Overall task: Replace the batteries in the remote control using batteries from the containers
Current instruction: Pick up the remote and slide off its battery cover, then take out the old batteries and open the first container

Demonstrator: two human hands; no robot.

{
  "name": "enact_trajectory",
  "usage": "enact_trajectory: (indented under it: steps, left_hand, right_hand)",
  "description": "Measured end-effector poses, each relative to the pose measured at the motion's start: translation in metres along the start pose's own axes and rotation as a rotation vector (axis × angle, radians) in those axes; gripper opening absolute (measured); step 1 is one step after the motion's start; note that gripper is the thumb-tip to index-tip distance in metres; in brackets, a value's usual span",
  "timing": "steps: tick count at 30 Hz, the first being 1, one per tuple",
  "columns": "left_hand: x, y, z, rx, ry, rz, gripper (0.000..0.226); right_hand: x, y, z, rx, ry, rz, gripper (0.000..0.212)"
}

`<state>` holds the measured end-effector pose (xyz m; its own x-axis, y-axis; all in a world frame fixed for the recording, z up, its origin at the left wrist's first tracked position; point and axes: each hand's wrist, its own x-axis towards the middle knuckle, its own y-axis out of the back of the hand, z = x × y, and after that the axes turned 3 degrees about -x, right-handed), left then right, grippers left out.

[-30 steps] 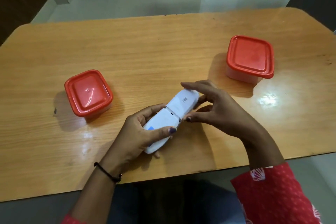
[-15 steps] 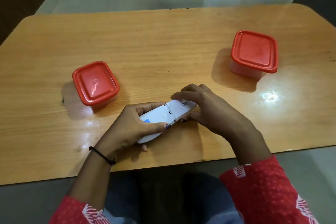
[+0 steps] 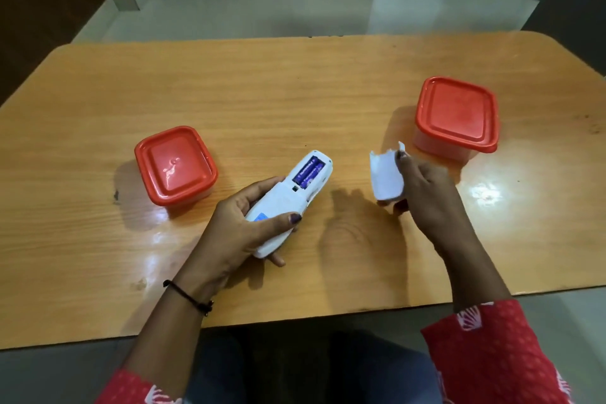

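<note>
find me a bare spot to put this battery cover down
Bare table between the remote and the right tub, under the cover; also the whole far half. Tightest between the left tub and the remote.

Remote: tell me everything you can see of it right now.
The remote is a white, slim plastic body, lying back-up and tilted, its far end pointing up and to the right. The left hand wraps its near half and holds it low over the table; whether it touches the wood is unclear. Its cover is off, held apart in the right hand. The open bay shows two purple batteries side by side. A small blue sticker sits near the thumb.
</note>
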<state>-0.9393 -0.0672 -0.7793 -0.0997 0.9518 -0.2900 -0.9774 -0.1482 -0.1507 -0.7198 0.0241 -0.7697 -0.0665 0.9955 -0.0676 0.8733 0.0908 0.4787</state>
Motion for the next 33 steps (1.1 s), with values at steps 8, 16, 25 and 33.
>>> enact_trajectory:
  steps: [8, 16, 25, 33]
  left_hand:
    - [0.001, -0.011, -0.005, 0.029, -0.026, -0.014, 0.071]
    - [0.001, -0.012, 0.0, 0.084, -0.062, 0.022, 0.066]
    - [0.022, -0.001, -0.007, -0.566, -0.153, 0.059, 0.093]
    - [0.018, -0.029, -0.022, 0.311, -0.282, 0.18, 0.049]
  right_hand:
    - [-0.001, -0.006, 0.015, -0.609, -0.075, 0.229, 0.033]
    - [-0.007, -0.005, -0.004, -0.353, 0.416, -0.178, 0.07]
    - [-0.027, -0.042, -0.016, -0.35, 0.363, -0.016, 0.042]
    - [-0.052, -0.078, -0.012, -0.425, 0.219, 0.132, 0.046]
